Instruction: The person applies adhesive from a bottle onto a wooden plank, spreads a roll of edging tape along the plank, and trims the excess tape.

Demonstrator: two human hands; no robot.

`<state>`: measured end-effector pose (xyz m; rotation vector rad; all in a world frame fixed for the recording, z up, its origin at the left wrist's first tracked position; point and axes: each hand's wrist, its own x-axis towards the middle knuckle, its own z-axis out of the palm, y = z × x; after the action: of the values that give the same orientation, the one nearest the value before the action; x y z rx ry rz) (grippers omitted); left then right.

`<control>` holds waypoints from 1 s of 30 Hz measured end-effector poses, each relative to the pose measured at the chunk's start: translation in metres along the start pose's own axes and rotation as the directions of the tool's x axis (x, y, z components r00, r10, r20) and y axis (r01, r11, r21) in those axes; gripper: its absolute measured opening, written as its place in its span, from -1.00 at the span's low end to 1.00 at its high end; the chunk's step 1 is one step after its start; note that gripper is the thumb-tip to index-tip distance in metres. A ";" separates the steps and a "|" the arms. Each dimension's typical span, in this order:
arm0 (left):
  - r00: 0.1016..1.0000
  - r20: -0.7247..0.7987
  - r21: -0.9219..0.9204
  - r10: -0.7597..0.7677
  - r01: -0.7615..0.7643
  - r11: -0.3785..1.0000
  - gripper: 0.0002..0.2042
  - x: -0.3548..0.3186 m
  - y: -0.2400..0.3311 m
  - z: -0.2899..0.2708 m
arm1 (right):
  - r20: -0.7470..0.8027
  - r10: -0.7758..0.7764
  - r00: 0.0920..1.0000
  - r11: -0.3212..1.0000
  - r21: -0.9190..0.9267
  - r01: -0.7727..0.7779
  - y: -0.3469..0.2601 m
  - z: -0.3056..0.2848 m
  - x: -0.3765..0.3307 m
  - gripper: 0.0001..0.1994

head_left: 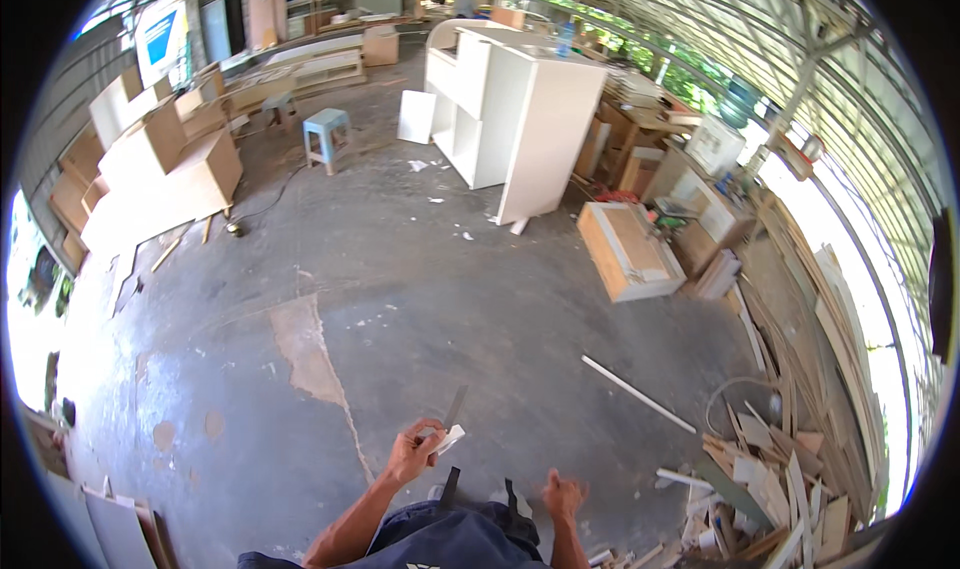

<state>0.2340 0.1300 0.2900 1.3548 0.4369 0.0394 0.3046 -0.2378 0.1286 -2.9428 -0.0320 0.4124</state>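
My left hand (pixel 415 451) is out in front of my body with its fingers closed. A thin, flat grey strip (pixel 457 406) sticks up from it, angled away to the right. Beside the fingertips is a small white piece (pixel 452 439), held in the same grip; its kind is too small to make out. My right hand (pixel 565 494) hangs lower, on the right of my body, slightly blurred. Its thumb stands apart from the fingers and nothing shows in it. Neither hand touches the grey concrete floor (pixel 450 309).
A tall white cabinet (pixel 545 134) stands ahead, a blue stool (pixel 326 139) to its left. Wooden boxes (pixel 170 164) are stacked at far left. On the right are a low wooden box (pixel 630 254), a white strip (pixel 638 394) on the floor, and a heap of wood offcuts (pixel 770 484).
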 end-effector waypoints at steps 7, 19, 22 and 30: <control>0.923 -0.385 -0.190 -0.021 -0.057 0.980 -0.87 0.079 0.055 -0.085 | 0.632 0.236 0.738 0.932 0.068 -0.357 0.047 0.084 0.041 -0.35; 0.634 -0.773 -0.092 -0.021 -0.079 0.993 -0.82 0.286 0.175 -0.234 | 0.628 -0.084 0.774 0.988 0.156 -0.019 -0.359 0.049 0.441 -0.57; 0.672 -0.739 -0.119 0.043 -0.193 0.974 -0.81 0.356 0.205 -0.262 | 0.017 -0.541 0.841 0.728 0.511 0.458 -0.496 -0.019 0.568 -0.73; 0.564 -0.826 -0.244 -0.018 -0.327 0.913 -0.78 0.521 0.233 -0.356 | -0.038 -0.700 0.714 0.541 0.624 0.564 -0.754 -0.091 0.677 -0.80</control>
<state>0.6484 0.6598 0.3127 0.9077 1.0364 0.9127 0.9823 0.5205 0.1594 -2.0300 -0.8305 0.4982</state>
